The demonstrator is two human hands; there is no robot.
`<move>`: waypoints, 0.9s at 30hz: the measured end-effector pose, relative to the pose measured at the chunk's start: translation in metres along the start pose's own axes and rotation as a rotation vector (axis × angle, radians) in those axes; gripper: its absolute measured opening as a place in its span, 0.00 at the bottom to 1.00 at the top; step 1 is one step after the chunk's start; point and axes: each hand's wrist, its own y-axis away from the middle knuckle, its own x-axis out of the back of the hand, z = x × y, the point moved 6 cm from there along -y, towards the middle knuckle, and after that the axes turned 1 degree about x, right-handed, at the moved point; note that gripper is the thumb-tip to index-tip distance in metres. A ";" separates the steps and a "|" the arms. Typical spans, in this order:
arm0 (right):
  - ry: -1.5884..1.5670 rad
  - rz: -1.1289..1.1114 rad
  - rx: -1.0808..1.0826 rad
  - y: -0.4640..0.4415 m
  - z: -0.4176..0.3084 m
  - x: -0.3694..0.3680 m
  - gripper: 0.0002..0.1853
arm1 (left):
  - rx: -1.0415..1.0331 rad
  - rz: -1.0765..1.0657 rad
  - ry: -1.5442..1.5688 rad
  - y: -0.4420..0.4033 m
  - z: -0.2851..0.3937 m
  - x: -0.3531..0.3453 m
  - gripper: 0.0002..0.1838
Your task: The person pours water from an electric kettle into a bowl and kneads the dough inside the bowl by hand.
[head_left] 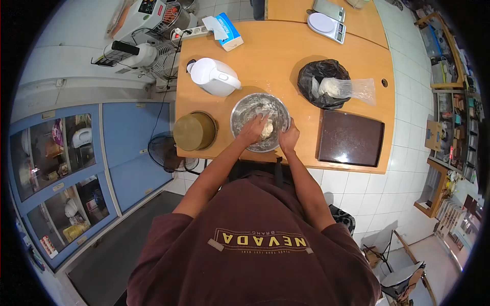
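Note:
A round metal mixing bowl (pixel 236 120) stands near the front edge of the table, its inner wall smeared with flour. Inside it lies a pale lump of dough (pixel 267 130). My left hand (pixel 252 131) reaches into the bowl, its fingers bent on the dough and partly hidden from above. At the right side, my right hand (pixel 290 136) grips the bowl's rim, fingers over the edge.
Left of the bowl are a white electric kettle (pixel 214 76) and an olive-brown round container (pixel 194 131). On the right lie a dark baking tray (pixel 351 138) and a black plastic bag (pixel 311 76) holding a clear bag of flour (pixel 334 88). A kitchen scale (pixel 326 26) sits at the back.

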 end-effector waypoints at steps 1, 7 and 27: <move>-0.010 0.004 0.011 0.000 0.000 0.000 0.29 | 0.018 -0.014 -0.040 0.001 0.005 0.003 0.46; 0.034 0.021 0.027 0.001 0.000 0.001 0.31 | 0.049 0.128 -0.084 0.008 0.003 -0.003 0.38; 0.090 0.025 0.051 -0.014 0.000 0.004 0.29 | 0.388 0.569 0.434 0.034 -0.023 0.016 0.47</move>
